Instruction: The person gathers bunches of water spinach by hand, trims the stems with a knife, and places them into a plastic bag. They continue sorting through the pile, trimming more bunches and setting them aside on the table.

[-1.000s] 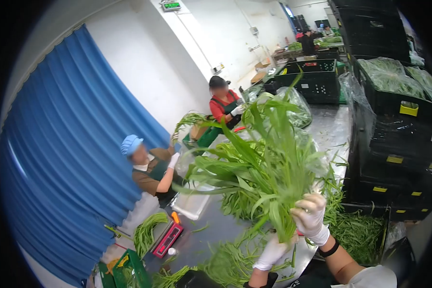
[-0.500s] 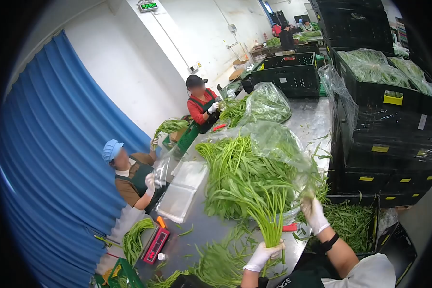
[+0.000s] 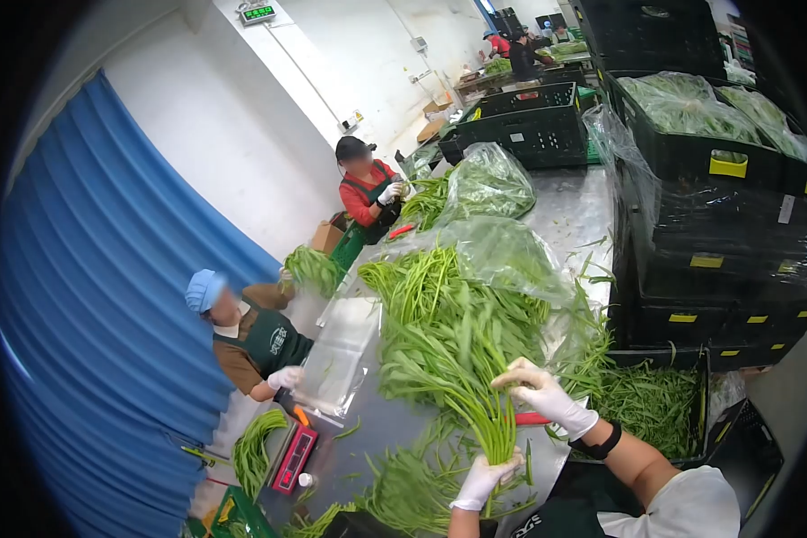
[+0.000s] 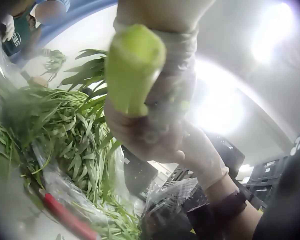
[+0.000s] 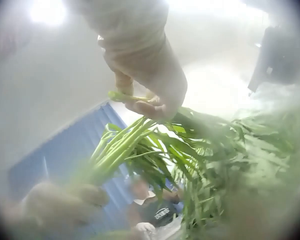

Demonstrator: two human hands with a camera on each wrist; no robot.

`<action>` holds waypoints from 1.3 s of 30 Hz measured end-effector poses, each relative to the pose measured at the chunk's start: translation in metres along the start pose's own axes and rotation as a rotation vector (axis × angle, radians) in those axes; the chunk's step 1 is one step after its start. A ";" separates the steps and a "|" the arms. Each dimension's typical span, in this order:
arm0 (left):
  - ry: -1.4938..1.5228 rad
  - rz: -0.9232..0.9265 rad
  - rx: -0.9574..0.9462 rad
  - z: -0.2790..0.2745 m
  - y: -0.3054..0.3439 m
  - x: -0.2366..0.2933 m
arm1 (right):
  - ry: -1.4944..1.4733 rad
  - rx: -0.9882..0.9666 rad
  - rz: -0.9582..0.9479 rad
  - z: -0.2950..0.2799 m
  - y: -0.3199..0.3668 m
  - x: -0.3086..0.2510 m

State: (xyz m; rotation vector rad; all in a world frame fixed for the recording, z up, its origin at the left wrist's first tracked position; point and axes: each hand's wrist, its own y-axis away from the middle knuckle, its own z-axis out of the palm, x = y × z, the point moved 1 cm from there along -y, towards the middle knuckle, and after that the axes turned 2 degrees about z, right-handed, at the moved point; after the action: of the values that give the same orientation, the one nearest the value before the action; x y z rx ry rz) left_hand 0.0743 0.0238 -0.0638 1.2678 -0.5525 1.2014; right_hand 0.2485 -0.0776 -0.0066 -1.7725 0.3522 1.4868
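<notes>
My gloved left hand (image 3: 489,477) grips a bundle of long green water spinach stems (image 3: 495,430) near their lower ends, leaves pointing away over the table. Beside the bundle is my gloved right hand (image 3: 551,399), its fingers bent at the stems. In the right wrist view its thumb and fingers pinch a single green stem (image 5: 121,96), above the bundle. One cut, hollow stem end (image 4: 135,70) looms close in the left wrist view. Beyond the bundle lies a big pile of leafy greens (image 3: 421,345). A red handle (image 3: 533,419) shows on the table below my right wrist.
A clear plastic bag (image 3: 502,255) partly covers the pile. A crate of loose leaves (image 3: 650,403) stands at right, below stacked black crates (image 3: 717,233). A red scale (image 3: 294,459) sits at left. Two people in aprons work across the metal table (image 3: 354,448).
The bundle, earlier raised with both hands at it, has been lowered over the table in the left hand. The right hand drew off rightward, then came back to the stems.
</notes>
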 end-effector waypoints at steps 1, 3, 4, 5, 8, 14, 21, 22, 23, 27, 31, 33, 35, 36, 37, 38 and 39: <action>-0.001 -0.001 0.000 0.000 0.000 0.000 | 0.193 0.029 -0.012 0.004 0.000 -0.002; -0.051 0.027 0.029 0.000 0.003 -0.002 | 0.384 0.055 -0.019 0.011 -0.003 -0.011; -0.050 0.026 0.030 0.001 0.004 -0.002 | 0.481 0.079 -0.075 0.012 -0.006 -0.016; -0.076 0.028 0.050 0.001 0.005 -0.001 | 0.577 0.104 -0.132 0.013 -0.008 -0.018; -0.120 0.040 0.083 0.002 0.010 0.001 | 0.635 -0.031 -0.101 0.015 -0.010 -0.014; -0.142 0.088 0.172 0.001 0.012 0.000 | 0.676 -0.196 -0.026 0.018 -0.006 0.003; -0.268 0.084 0.286 0.001 0.013 0.001 | 0.758 -0.102 -0.192 0.025 -0.005 0.003; -0.271 0.082 0.285 0.001 0.012 0.000 | 0.805 -0.119 -0.215 0.026 -0.006 0.003; -0.272 0.090 0.292 0.000 0.012 -0.001 | 0.852 -0.135 -0.239 0.027 -0.007 0.003; -0.281 0.123 0.310 0.001 0.013 -0.003 | 0.887 -0.139 -0.244 0.031 -0.007 0.007; -0.080 0.104 0.243 0.003 0.015 0.006 | 0.721 0.066 -0.242 0.037 0.000 0.014; 0.021 0.106 0.175 0.007 0.015 0.017 | 0.328 0.195 -0.044 0.037 0.004 0.028; 0.031 0.108 0.132 0.015 0.016 0.031 | 0.194 0.273 -0.005 0.034 0.009 0.028; 0.038 0.118 0.083 0.018 0.015 0.036 | 0.063 0.356 0.027 0.031 0.011 0.029; 0.036 0.112 0.042 0.020 0.014 0.038 | 0.141 0.384 0.005 0.027 0.014 0.030; 0.038 0.110 0.040 0.023 0.012 0.040 | 0.144 0.384 0.008 0.022 0.017 0.031; 0.049 0.094 0.004 0.027 0.011 0.042 | 0.137 0.400 0.003 0.016 0.019 0.028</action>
State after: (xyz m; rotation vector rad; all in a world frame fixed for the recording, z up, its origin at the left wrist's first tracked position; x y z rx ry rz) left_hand 0.0863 0.0127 -0.0152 1.2236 -0.5801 1.3089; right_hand 0.2326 -0.0713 -0.0398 -1.5512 0.6723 1.1977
